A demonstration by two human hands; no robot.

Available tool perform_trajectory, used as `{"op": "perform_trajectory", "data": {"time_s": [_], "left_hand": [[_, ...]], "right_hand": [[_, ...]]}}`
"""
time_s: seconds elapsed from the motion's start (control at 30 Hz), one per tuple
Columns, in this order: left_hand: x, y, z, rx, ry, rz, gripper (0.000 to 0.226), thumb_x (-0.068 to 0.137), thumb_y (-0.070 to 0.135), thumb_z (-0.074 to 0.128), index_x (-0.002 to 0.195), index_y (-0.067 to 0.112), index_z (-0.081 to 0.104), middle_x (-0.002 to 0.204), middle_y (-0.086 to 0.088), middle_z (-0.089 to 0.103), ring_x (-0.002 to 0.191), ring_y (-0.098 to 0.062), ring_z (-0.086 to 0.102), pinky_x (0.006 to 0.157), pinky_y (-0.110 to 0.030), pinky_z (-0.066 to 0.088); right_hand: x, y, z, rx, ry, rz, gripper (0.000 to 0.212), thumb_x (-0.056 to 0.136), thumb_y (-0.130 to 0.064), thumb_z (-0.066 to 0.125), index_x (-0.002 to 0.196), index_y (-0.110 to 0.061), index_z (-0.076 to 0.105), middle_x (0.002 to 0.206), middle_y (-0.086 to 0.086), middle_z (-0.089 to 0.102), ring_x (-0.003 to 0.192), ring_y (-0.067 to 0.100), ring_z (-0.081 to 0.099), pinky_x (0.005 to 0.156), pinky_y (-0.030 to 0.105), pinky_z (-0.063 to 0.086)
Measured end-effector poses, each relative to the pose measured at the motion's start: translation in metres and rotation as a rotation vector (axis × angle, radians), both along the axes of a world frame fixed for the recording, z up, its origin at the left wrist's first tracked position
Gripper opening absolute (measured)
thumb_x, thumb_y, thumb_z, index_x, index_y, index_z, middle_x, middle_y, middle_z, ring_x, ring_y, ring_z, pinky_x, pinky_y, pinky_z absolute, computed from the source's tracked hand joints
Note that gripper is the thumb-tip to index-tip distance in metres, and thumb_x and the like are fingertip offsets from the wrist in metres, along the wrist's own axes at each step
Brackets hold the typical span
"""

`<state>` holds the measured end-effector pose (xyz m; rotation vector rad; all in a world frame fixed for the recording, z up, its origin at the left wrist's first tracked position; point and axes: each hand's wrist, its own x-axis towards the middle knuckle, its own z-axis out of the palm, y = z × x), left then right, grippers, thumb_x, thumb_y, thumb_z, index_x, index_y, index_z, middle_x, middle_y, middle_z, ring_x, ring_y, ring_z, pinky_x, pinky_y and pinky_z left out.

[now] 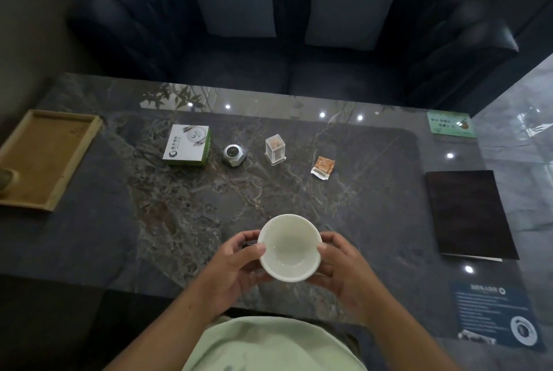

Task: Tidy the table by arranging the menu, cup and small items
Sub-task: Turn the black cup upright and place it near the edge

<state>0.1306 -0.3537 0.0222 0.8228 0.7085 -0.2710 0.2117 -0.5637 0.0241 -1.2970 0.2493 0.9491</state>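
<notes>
A white cup (289, 248) is held above the near middle of the dark marble table (119, 236). My left hand (236, 266) grips its left rim and my right hand (338, 263) grips its right side. The cup looks empty. A dark menu folder (469, 215) lies flat at the right. Across the far middle stand a white and green box (188, 145), a small silver round object (234, 154), a clear toothpick holder (275, 149) and a small orange packet (323, 168).
A wooden tray (45, 158) sits at the left edge with something round at its near corner. A green card (451, 124) lies far right, a dark blue printed card (496, 314) near right. A dark sofa with two cushions stands beyond the table.
</notes>
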Motion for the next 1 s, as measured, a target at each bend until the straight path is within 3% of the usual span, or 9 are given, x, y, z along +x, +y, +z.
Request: {"op": "perform_trajectory", "data": {"time_s": [0.17, 0.37, 0.57, 0.7, 0.87, 1.0], "left_hand": [[-0.002, 0.005, 0.023, 0.013, -0.025, -0.022, 0.055, 0.072, 0.014, 0.075, 0.124, 0.003, 0.059, 0.111, -0.02, 0.067, 0.089, -0.029, 0.072, 0.066, -0.039, 0.06], [-0.002, 0.027, 0.057, -0.013, -0.109, -0.008, 0.056, 0.072, 0.019, 0.081, 0.122, 0.002, 0.062, 0.111, -0.021, 0.069, 0.095, -0.034, 0.071, 0.07, -0.042, 0.061], [-0.004, 0.065, 0.065, -0.006, -0.161, 0.049, 0.027, 0.08, 0.017, 0.076, 0.106, 0.012, 0.074, 0.112, -0.02, 0.07, 0.097, -0.032, 0.071, 0.071, -0.044, 0.061], [-0.009, 0.107, 0.062, -0.04, -0.177, 0.022, 0.049, 0.076, 0.007, 0.074, 0.124, 0.005, 0.062, 0.128, -0.024, 0.063, 0.106, -0.041, 0.066, 0.083, -0.058, 0.059], [-0.025, 0.189, 0.058, -0.059, -0.179, -0.023, 0.052, 0.075, 0.001, 0.072, 0.126, 0.003, 0.06, 0.129, -0.024, 0.062, 0.11, -0.043, 0.066, 0.083, -0.051, 0.06], [-0.037, 0.253, 0.053, -0.033, -0.169, -0.046, 0.049, 0.078, 0.0, 0.072, 0.125, 0.003, 0.061, 0.128, -0.025, 0.063, 0.113, -0.042, 0.064, 0.086, -0.047, 0.06]], "right_hand": [[-0.003, 0.002, 0.02, 0.097, 0.019, -0.028, 0.046, 0.078, -0.026, 0.067, 0.12, -0.009, 0.061, 0.101, 0.014, 0.075, 0.086, 0.026, 0.073, 0.076, 0.038, 0.063], [0.001, 0.023, 0.054, 0.156, -0.039, -0.021, 0.039, 0.077, -0.027, 0.067, 0.114, -0.016, 0.074, 0.107, 0.016, 0.076, 0.09, 0.026, 0.075, 0.073, 0.033, 0.062], [0.0, 0.07, 0.067, 0.17, -0.104, -0.049, 0.041, 0.081, -0.018, 0.07, 0.121, -0.007, 0.07, 0.109, 0.02, 0.075, 0.09, 0.027, 0.075, 0.072, 0.033, 0.062], [-0.008, 0.116, 0.061, 0.146, -0.108, -0.092, 0.041, 0.083, -0.019, 0.064, 0.122, -0.006, 0.068, 0.112, 0.021, 0.075, 0.093, 0.028, 0.075, 0.073, 0.034, 0.063], [-0.025, 0.191, 0.055, 0.117, -0.068, -0.119, 0.045, 0.078, -0.016, 0.071, 0.122, -0.005, 0.069, 0.111, 0.023, 0.074, 0.09, 0.029, 0.074, 0.073, 0.036, 0.064], [-0.042, 0.251, 0.047, 0.111, -0.033, -0.161, 0.042, 0.079, -0.019, 0.063, 0.118, -0.006, 0.07, 0.104, 0.021, 0.076, 0.084, 0.026, 0.076, 0.065, 0.033, 0.063]]}}
